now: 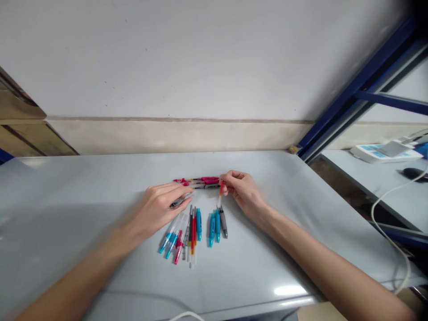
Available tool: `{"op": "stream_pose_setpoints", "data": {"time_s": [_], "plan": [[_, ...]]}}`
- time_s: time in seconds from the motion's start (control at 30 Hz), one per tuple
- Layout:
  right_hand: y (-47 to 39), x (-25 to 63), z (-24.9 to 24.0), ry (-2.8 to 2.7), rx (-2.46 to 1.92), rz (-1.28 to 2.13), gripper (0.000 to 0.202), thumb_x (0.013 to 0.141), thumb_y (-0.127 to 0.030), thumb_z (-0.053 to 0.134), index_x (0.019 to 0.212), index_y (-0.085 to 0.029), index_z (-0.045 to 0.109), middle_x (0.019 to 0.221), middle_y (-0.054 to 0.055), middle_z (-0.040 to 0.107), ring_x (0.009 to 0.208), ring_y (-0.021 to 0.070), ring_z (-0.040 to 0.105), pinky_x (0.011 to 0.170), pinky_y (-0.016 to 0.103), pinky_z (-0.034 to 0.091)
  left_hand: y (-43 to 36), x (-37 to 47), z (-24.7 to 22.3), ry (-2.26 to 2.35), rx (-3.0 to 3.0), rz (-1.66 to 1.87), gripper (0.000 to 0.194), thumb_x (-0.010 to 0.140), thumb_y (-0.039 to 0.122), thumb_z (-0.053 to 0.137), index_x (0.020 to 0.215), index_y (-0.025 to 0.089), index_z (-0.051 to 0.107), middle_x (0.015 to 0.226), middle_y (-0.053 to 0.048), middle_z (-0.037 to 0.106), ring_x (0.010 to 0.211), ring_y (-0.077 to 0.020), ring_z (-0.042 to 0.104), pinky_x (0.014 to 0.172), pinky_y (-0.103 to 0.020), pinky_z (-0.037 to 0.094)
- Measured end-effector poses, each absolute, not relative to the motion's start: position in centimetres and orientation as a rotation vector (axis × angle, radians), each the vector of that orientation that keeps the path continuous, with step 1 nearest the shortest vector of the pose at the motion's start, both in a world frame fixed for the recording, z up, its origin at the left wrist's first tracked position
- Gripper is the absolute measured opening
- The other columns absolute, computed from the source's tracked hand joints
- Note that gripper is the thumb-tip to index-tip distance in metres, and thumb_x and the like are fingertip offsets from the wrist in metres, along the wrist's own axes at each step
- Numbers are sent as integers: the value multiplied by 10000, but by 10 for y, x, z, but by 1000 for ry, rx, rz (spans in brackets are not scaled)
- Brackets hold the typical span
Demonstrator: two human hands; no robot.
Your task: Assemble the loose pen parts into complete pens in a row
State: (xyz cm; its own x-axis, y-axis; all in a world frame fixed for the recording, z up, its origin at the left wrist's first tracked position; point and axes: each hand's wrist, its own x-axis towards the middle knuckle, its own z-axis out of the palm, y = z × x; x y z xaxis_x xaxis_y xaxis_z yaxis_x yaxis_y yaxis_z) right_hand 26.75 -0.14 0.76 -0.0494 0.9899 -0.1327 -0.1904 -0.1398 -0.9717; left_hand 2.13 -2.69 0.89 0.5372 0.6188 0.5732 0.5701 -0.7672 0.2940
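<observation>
The right hand [243, 191] pinches a red refill [221, 190], with its pale end near a grey barrel [224, 221] on the tabletop [261, 272]. The left hand [160, 204] curls over a dark pen part [174, 204]; I cannot tell if it grips this. Blue barrels [212, 229] lie beside the grey one.

There are three turquoise pen barrels [211, 229] and one grey pen barrel [224, 223]. Clear pen tubes with blue ends [171, 243] number two; a clear pen tube with a pink end [177, 255], one. One black refill [191, 226] shows, three red refills [194, 232], and at least two pink pen barrels [210, 179], overlapping.
</observation>
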Motion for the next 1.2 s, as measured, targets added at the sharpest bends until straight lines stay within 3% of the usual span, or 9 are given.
{"op": "stream_pose_setpoints", "data": {"time_s": [0.13, 0.33, 0.83, 1.2], "plan": [[-3, 265, 6, -981, -1097, 1323, 272, 720, -313, 825, 737, -172, 594, 666, 33, 695, 598, 139, 654, 677, 285, 551, -27, 22, 10, 1031, 2689, 1020, 177, 1000, 243, 572, 1098, 187, 709, 975, -46, 755, 859, -158, 707, 773, -299, 569], [-9, 261, 11, -949, -1026, 1221, 469, 695, -313, 879, 958, -211, 504, 733, 19, 751, 635, 172, 717, 692, 302, 602, -27, 21, 11, 1014, 2695, 1033, 130, 984, 214, 603, 1083, 183, 682, 947, -35, 727, 845, -151, 677, 757, -292, 528], [-15, 257, 15, -1118, -954, 999, 397, 792, -329, 824, 1010, -224, 509, 764, 11, 745, 713, 212, 753, 744, 358, 627, -27, 21, 12, 1055, 2652, 1062, 98, 985, 210, 605, 1028, 172, 684, 972, -51, 711, 893, -162, 669, 819, -309, 534], [-17, 257, 16, -1095, -958, 1005, 372, 780, -316, 841, 975, -216, 539, 768, 19, 754, 693, 204, 749, 742, 355, 625, -25, 18, 10, 1097, 2604, 1030, 86, 978, 173, 595, 1013, 173, 674, 978, -51, 663, 908, -164, 647, 803, -293, 515]]}}
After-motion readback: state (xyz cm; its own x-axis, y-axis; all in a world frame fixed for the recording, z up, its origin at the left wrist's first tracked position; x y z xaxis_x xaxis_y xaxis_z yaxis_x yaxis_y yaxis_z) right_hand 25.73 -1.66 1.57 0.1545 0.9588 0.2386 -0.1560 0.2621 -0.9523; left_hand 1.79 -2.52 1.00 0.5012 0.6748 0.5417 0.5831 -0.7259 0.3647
